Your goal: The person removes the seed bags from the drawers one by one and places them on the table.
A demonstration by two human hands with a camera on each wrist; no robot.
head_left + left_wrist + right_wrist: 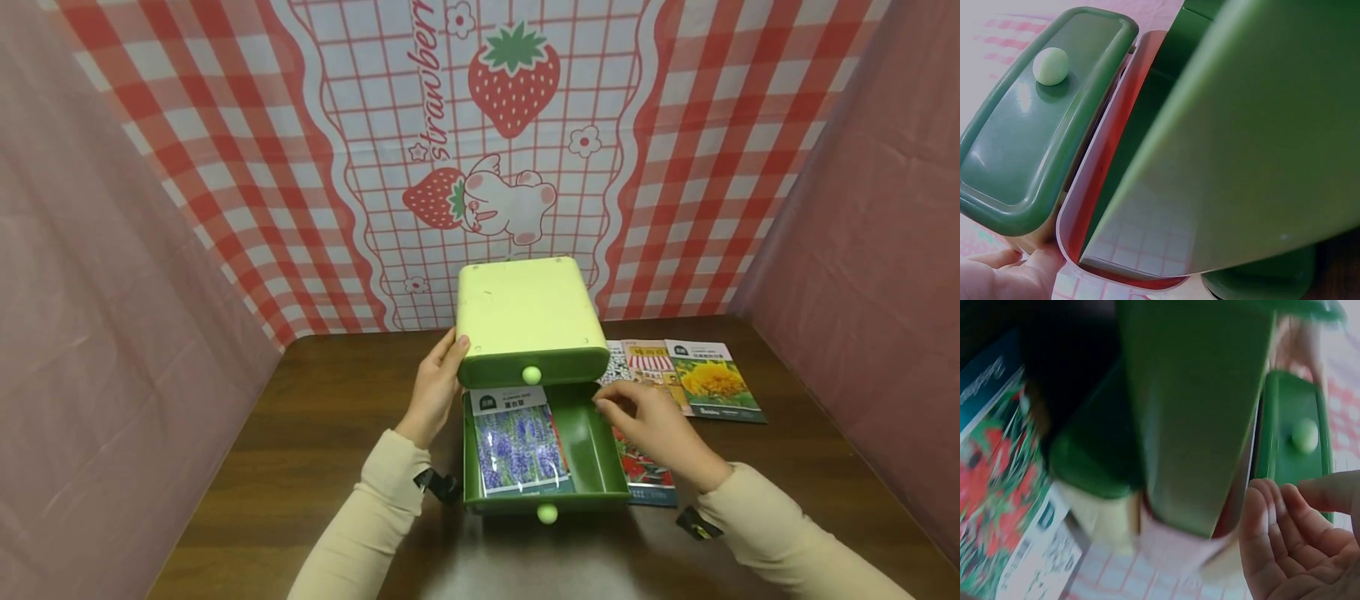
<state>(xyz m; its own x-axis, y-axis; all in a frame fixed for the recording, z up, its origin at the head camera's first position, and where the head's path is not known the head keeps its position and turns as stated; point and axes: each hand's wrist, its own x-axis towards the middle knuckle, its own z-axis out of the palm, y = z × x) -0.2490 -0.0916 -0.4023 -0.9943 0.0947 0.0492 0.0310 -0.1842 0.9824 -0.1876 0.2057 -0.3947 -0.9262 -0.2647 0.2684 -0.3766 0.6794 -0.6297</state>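
The left hand [433, 385] holds the box's [528, 308] side, the right hand [654, 421] is empty and loosely bent, and the open drawer [588, 503] should move gently so the purple-flower packet [517, 446] inside lies flat.

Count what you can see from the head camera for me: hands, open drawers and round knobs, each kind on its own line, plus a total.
Hands: 2 (left hand, right hand)
Open drawer: 1
Knobs: 2 (upper knob, lower knob)
Total: 5
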